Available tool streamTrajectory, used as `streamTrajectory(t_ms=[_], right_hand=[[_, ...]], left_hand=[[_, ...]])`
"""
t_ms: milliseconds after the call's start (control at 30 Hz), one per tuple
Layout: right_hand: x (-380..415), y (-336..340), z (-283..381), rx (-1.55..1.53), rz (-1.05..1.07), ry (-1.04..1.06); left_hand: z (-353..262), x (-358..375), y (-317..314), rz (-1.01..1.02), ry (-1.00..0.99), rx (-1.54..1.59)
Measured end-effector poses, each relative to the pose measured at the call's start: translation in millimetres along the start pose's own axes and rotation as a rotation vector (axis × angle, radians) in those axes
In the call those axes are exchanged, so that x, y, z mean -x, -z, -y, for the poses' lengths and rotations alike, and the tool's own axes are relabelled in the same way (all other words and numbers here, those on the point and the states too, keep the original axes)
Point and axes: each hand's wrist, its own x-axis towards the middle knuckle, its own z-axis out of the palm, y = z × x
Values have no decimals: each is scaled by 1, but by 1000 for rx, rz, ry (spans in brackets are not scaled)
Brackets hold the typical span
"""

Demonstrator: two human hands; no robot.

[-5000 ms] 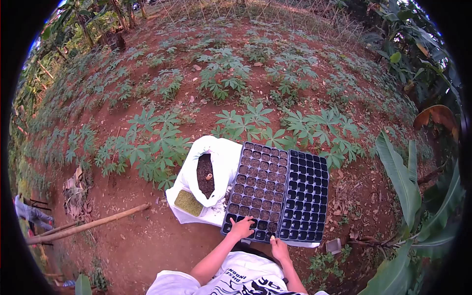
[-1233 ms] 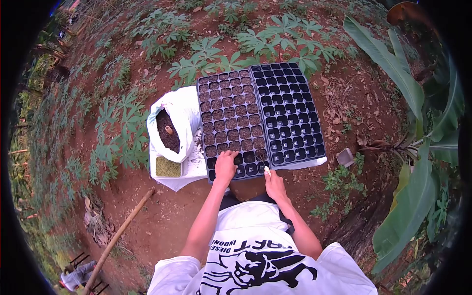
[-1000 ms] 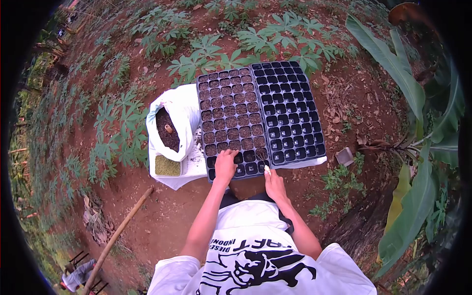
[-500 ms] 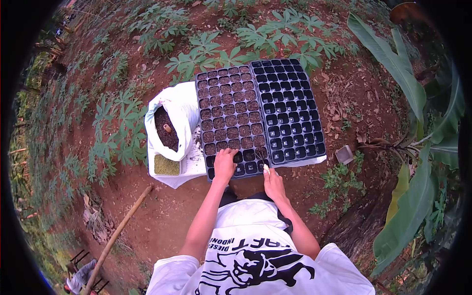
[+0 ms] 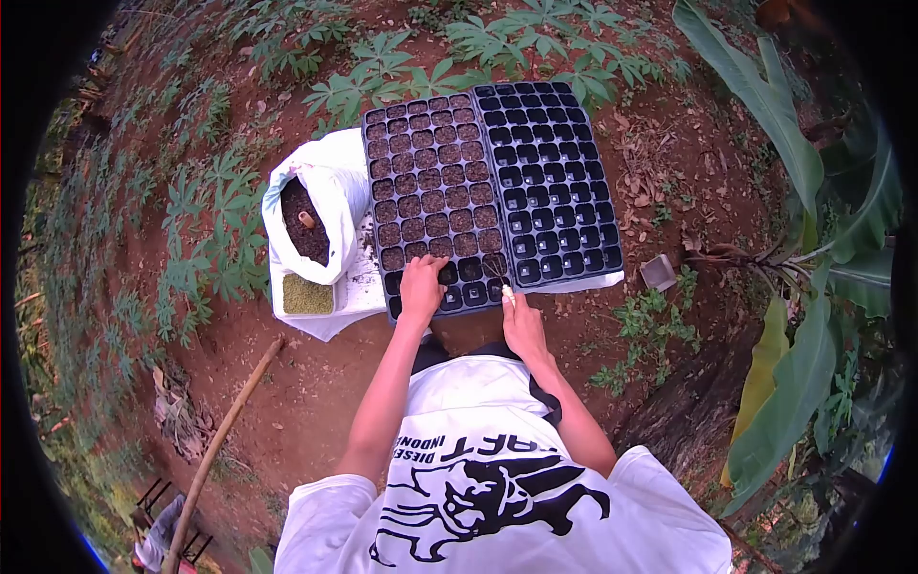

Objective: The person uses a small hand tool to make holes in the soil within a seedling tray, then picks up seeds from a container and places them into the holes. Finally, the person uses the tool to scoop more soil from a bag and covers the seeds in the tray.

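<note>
My right hand [image 5: 522,325] is closed round the pale handle of a small hand rake [image 5: 508,293], whose thin tines lie over the near right cells of the left seed tray [image 5: 428,212]. Most cells of that tray hold brown soil; several cells in its nearest rows look black and unfilled. My left hand [image 5: 421,283] rests on the tray's near left part, fingers bent over the cells; whether they hold anything is hidden. Against the tray's right side lies a second black seed tray [image 5: 550,187] with unfilled cells.
Left of the trays stands a white sack [image 5: 337,163] of dark soil with a tan scoop handle [image 5: 306,219] inside. A container of greenish grains [image 5: 308,295] sits nearer. A wooden pole [image 5: 225,430], a small square pot [image 5: 658,273], leafy plants and a partly visible person [image 5: 158,540] surround the spot.
The trays, sack and both hands appear higher and slightly further left, as the view has shifted. The rake's tines have moved a little over the near right cells.
</note>
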Motion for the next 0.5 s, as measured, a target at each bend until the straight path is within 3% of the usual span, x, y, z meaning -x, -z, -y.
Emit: streamTrajectory(t_ms=[500], right_hand=[[1,-8,-10,11,-1,10]], left_hand=[[0,1,0,-2,6,17]])
